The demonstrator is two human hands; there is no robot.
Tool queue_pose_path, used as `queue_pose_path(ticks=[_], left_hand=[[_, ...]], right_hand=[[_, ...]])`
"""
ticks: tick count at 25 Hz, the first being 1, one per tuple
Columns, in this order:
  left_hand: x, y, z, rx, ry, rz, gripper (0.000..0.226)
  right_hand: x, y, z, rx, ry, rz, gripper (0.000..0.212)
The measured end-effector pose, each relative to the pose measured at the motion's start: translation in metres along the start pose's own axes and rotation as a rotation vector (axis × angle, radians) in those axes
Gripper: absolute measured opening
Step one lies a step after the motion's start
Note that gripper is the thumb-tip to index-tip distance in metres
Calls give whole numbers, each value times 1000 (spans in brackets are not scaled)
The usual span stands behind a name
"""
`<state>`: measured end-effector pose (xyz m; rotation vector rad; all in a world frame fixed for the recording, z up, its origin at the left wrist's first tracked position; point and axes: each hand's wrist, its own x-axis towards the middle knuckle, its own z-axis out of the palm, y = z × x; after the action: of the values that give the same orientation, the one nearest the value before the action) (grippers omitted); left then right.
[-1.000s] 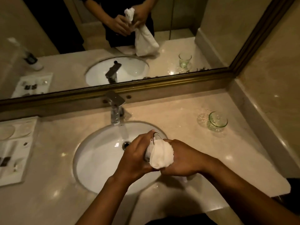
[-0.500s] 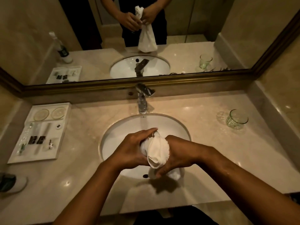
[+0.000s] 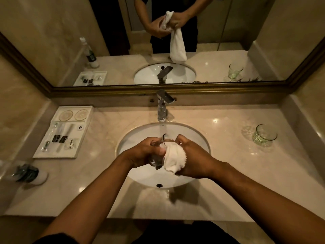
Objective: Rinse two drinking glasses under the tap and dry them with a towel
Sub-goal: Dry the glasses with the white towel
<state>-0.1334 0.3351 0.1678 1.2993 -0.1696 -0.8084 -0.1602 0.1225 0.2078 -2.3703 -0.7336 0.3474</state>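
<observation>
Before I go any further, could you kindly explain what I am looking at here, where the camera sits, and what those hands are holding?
There is no machine: a person wears a camera on the head, looking down at a bathroom counter. The left hand grips a clear drinking glass over the sink, while the right hand holds a white towel against it. A second glass stands on the counter to the right. A tray of toiletries lies to the left, a bottle nearer. The mirror behind the tap repeats the scene.

Both forearms are bare, with a dark sleeve (image 3: 58, 239) on the left upper arm.
</observation>
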Motion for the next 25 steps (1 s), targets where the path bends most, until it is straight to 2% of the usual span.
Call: queue_pose_path(ticks=[2,3,5,7,9,11,13,14,16,17,18,20,22,23,25], left_hand=[[6,5,14,-86,204,26,46],[9,5,23,-88,355,85,48],[16,0,44,11,627,252,39],[21,-10,59,202,811,394,27],[26,-14,66,302,985,489,30],[30,-10,71,290,1085,530,26],[29,-4,76,164,1107,449,21],[29,-4,74,50,1105,356,20],[26,-5,70,-182,1022,75,15],[24,-6,68,-258,928,-86,14],[22,-8,65,-291,841,-210,16],[19,-8,61,-278,704,-319,21],[17,-1,61,-225,644,-350,23],[16,4,62,-210,643,-354,25],[18,7,65,-215,693,-282,30]], right_hand=[[0,8,5,286,183,202,53],[1,12,8,425,284,268,50],[3,11,9,742,408,313,36],[1,5,7,939,355,302,37],[-5,0,4,919,225,268,38],[-11,-1,-2,849,111,201,38],[-12,0,-6,707,38,137,35],[-10,3,-5,567,8,111,37],[-4,14,1,146,-61,52,57],[-3,19,6,-53,-81,-5,60],[-3,21,11,-214,-77,-95,53],[-4,26,20,-416,-9,-275,29],[-10,23,18,-372,116,-309,21],[-10,21,13,-282,151,-239,25],[-7,18,5,-103,91,2,37]])
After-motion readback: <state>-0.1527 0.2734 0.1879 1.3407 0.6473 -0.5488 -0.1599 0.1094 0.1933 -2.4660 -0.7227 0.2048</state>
